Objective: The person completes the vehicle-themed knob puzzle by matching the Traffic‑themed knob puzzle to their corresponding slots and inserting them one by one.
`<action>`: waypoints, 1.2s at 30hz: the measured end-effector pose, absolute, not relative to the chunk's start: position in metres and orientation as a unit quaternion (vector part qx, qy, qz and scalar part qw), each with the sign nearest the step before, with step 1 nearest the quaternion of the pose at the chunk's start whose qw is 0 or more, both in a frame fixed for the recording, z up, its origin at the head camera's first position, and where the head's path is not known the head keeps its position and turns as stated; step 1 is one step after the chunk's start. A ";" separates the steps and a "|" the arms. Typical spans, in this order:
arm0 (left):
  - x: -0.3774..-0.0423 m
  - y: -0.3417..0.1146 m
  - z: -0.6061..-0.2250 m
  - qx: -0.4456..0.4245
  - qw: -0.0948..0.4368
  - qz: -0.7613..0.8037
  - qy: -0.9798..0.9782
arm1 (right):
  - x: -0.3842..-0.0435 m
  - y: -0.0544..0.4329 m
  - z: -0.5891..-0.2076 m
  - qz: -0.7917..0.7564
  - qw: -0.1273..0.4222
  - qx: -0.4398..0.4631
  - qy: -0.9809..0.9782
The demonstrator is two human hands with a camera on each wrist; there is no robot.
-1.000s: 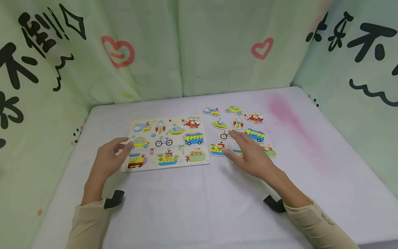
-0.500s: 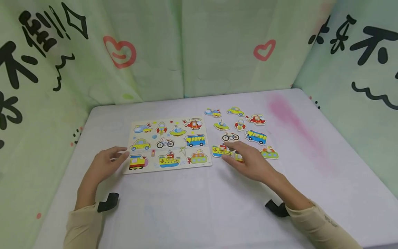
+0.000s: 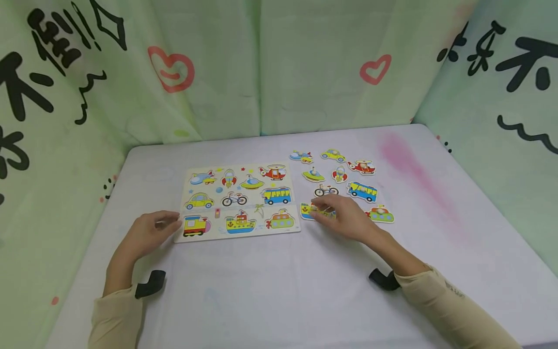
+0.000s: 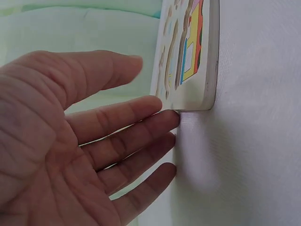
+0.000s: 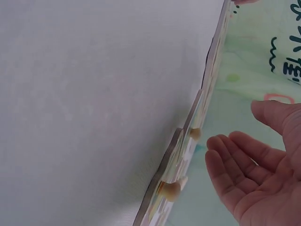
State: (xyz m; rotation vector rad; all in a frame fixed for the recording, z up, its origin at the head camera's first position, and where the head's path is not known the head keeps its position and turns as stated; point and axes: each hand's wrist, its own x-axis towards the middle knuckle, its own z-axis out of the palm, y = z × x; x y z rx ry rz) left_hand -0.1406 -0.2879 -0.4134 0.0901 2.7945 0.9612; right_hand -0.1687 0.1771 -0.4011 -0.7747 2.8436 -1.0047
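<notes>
My left hand [image 3: 150, 235] is at the left edge of a picture puzzle board [image 3: 244, 237]. In the left wrist view its fingers are extended, with fingertips right at the board's corner, thumb apart. My right hand [image 3: 346, 218] hovers over the nearest loose puzzle pieces, overlapping a ship piece [image 3: 306, 211] in the head view. The right wrist view shows the fingers bent loosely and nothing between them and the thumb. Below them stand pieces with small wooden knobs [image 5: 170, 190]. A bicycle piece [image 3: 326, 191] lies just beyond this hand and a submarine piece [image 3: 380, 214] to its right.
More loose pieces lie right of the board: a bus [image 3: 363, 192], a rocket [image 3: 339, 174], a flying saucer [image 3: 314, 175], a helicopter [image 3: 362, 167], a car [image 3: 333, 155] and a plane [image 3: 301, 156]. A green curtain [image 3: 305, 87] borders the white table [image 3: 261, 291].
My right hand has drawn back from the bicycle piece to over the ship piece, its fingers and thumb closer together. My left hand has slid nearer along the board's left edge.
</notes>
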 end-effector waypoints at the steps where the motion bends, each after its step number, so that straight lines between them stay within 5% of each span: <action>1: -0.140 -0.288 -0.414 0.030 0.094 0.322 0.941 | -0.170 0.177 -0.401 -0.321 0.017 -0.249 0.914; 36: -0.137 -0.296 -0.418 0.055 0.097 0.343 0.933 | -0.199 0.171 -0.410 -0.251 0.056 -0.229 0.939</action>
